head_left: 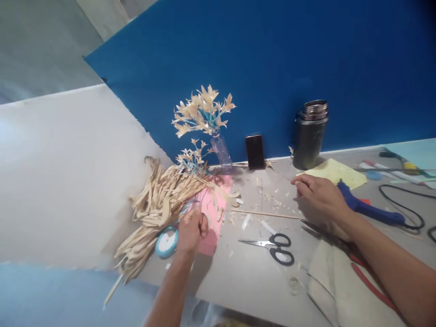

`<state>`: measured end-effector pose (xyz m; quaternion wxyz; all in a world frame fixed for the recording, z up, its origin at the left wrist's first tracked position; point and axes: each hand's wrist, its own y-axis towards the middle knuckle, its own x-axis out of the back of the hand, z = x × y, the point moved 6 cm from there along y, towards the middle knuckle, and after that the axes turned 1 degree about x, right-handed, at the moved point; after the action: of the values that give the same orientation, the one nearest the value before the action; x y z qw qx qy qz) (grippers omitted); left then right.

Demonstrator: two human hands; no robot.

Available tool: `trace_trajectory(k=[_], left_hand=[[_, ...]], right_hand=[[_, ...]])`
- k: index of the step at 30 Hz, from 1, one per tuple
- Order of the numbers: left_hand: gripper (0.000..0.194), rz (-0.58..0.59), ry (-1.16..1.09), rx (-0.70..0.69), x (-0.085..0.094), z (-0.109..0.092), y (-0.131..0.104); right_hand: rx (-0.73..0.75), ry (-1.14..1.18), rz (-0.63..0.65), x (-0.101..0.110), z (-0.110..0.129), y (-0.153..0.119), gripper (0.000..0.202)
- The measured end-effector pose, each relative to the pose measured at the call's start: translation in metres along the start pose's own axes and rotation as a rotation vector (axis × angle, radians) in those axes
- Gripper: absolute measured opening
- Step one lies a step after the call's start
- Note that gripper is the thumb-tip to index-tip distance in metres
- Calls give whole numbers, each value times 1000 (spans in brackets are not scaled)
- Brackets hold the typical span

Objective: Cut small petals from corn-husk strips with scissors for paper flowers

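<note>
My left hand (pixel 192 227) is closed above the pink paper (pixel 213 227), between a roll of blue tape (pixel 166 242) and the black-handled scissors (pixel 275 247). Whatever its fingers hold is too small to make out. My right hand (pixel 315 193) is pinched shut near the yellow paper (pixel 335 175) and the blue glue gun (pixel 374 209); a thin thing seems to come from its fingertips, but I cannot name it. Dry straw-coloured husk strips (pixel 160 204) lie in a heap left of my left hand. A thin stick (pixel 265 214) lies between the hands.
Pale flowers (pixel 204 111) stand in a clear bottle (pixel 222 152) against the blue wall, with a smaller bunch (pixel 194 159) beside it. A phone (pixel 255 152) and a dark flask (pixel 309 136) stand at the back. Red-handled pliers (pixel 371 284) lie under my right forearm.
</note>
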<state>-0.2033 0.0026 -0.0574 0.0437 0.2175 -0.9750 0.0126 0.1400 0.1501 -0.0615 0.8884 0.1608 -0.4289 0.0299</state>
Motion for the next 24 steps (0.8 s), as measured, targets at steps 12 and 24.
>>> trace_trajectory(k=[12, 24], left_hand=[[29, 185, 293, -44, -28, -9, -5], [16, 188, 965, -360, -97, 4, 56]], right_hand=[[41, -133, -68, 10, 2, -1, 33], [20, -103, -35, -2, -2, -1, 20]])
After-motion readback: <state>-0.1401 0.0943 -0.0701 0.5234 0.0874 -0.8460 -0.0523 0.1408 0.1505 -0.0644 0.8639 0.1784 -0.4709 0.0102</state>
